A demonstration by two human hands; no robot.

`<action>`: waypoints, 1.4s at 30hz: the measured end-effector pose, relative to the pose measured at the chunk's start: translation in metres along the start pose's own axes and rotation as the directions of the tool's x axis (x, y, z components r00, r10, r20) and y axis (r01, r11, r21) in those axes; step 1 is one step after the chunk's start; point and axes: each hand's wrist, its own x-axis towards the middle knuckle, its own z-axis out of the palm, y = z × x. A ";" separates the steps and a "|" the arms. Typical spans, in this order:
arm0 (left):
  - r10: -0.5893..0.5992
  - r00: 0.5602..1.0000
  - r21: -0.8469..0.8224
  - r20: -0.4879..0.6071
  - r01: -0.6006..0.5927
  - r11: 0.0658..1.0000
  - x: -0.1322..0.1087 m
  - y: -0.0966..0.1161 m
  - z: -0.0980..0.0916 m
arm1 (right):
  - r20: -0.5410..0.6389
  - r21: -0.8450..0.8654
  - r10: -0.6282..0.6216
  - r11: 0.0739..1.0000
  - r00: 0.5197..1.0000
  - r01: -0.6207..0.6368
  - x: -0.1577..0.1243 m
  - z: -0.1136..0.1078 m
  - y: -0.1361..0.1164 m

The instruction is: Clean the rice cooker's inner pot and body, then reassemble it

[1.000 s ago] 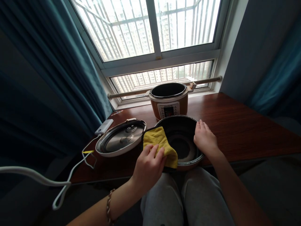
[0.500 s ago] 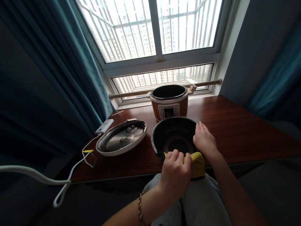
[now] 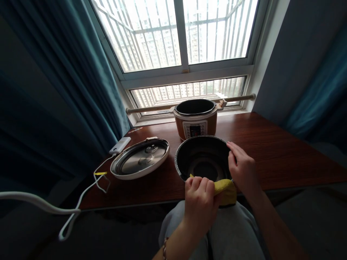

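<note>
A black inner pot [image 3: 204, 157] with a pale rim is tilted toward me at the table's front edge, its dark inside showing. My left hand [image 3: 200, 200] is closed around a yellow cloth [image 3: 227, 191], pressing it over the near rim; part of the cloth hangs down outside. On the right side of the pot, my right hand [image 3: 242, 169] grips the rim, fingers on its outer edge. Just behind stands an orange-brown electric pressure cooker [image 3: 195, 121] with its top uncovered. To the left, the round cooker lid [image 3: 143, 159] lies with its metal inside facing up.
The dark red wooden table [image 3: 260, 144] stretches below a barred window. A white power bank [image 3: 120, 145] with a white cable [image 3: 85, 195] lies at the left edge. Blue curtains [image 3: 81, 65] hang at the left, and a rod [image 3: 238, 98] crosses the window sill.
My left hand has shifted slightly down along the near rim with the cloth. My right hand has moved a little right and down, still on the pot's rim.
</note>
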 end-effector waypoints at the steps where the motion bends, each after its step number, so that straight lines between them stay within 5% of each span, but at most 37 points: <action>1: -0.006 1.000 -0.055 0.005 0.006 0.998 -0.001 -0.001 -0.002 | 0.028 0.048 -0.054 0.997 0.998 0.052 -0.006 -0.006 -0.010; 5: -0.015 1.000 -0.387 -0.024 0.005 0.922 -0.011 -0.015 -0.013 | 0.220 0.108 -0.221 0.974 0.950 0.202 -0.037 -0.017 -0.047; 10: -0.190 0.979 -0.673 -0.069 0.095 0.733 -0.028 -0.043 -0.022 | 0.434 0.014 -0.215 0.973 0.875 0.232 -0.053 -0.014 -0.066; 15: -0.308 0.927 -0.544 -0.215 0.148 0.826 -0.036 -0.069 -0.021 | 0.530 -0.031 -0.187 0.971 0.827 0.239 -0.049 -0.012 -0.068; 23: -0.110 0.982 -0.402 -0.156 0.039 0.915 -0.034 -0.064 -0.017 | 0.479 0.031 -0.159 0.986 0.863 0.164 -0.055 -0.003 -0.064; 30: -0.013 0.988 -0.349 -0.155 -0.042 0.936 -0.034 -0.057 -0.007 | 0.431 0.033 -0.217 0.974 0.876 0.225 -0.049 -0.021 -0.052; 42: 0.191 0.975 -0.162 0.112 -0.171 0.972 -0.029 -0.055 -0.009 | 0.576 -0.147 -0.094 0.965 0.812 0.216 -0.008 -0.039 0.022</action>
